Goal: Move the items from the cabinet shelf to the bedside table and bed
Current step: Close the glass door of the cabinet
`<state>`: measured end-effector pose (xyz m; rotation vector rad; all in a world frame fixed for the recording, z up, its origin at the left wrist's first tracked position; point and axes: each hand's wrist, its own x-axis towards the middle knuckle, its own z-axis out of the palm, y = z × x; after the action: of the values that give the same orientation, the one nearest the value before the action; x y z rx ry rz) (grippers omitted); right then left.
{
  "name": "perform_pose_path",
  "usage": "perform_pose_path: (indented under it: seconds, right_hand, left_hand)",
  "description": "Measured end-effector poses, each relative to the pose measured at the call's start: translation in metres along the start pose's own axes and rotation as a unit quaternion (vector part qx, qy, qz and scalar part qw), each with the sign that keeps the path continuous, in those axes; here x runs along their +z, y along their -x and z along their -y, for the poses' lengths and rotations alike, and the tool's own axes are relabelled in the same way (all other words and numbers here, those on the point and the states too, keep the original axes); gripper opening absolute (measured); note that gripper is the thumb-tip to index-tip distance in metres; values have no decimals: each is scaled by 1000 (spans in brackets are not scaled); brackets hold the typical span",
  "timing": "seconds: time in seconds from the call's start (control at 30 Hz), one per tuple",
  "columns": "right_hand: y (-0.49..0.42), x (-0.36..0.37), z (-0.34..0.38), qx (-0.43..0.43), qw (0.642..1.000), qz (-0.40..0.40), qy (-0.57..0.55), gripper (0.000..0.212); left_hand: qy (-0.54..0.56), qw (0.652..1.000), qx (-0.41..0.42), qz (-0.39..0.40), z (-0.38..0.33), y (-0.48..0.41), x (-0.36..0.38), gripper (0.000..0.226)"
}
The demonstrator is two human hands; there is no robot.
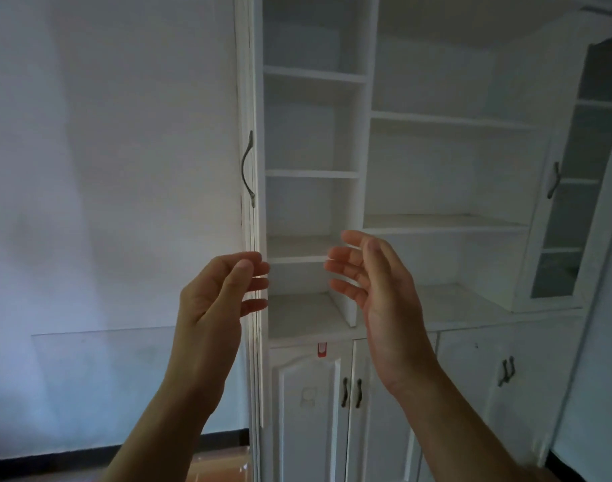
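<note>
A white cabinet (363, 140) with open shelves fills the middle and right of the head view. Its shelves (443, 222) show nothing on them. My left hand (221, 293) is raised in front of the edge of the open left cabinet door (249, 168), fingers apart and curled, holding nothing. My right hand (374, 283) is raised before the lower narrow shelves, palm facing left, fingers apart, also holding nothing. Both hands are apart from the shelves. No bedside table or bed is in view.
The left door, with a dark curved handle (248, 168), stands open edge-on. A glass-fronted door (576, 189) stands open at the right. Closed lower doors (311, 405) carry dark handles; a small red tag (321, 349) hangs above. A plain wall (106, 168) is left.
</note>
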<state>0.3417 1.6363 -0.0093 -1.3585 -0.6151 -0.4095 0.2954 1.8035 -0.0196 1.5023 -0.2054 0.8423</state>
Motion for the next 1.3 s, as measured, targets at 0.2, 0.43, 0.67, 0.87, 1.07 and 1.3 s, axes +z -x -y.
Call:
perform_pose_path:
  seconds: [0.2,0.43,0.67,0.87,1.07,1.3]
  right_hand:
    - [-55,-35,-29,-18,999,24,-40,47]
    - [-112,-49,-50,-37,993,66,-92,39]
    - [-160,0,-61,-72,987,132,-53,46]
    - [-195,49,-71,-99,984,149,-25,28]
    - [-224,89,-90,-134,984,102,61,36]
    - [-241,109,-108,-211,967,45,137,62]
  left_hand:
    - [-16,999,10,-32,22,-32,56,30]
    - [-89,991,37,-88,39,-59,95,24]
    - [-118,979,74,-149,47,-110,68,25]
    - [-93,978,84,-165,59,-159,37,23]
    - [-122,977,96,-149,72,-214,4,23]
    - [-66,992,81,-64,86,-258,10,27]
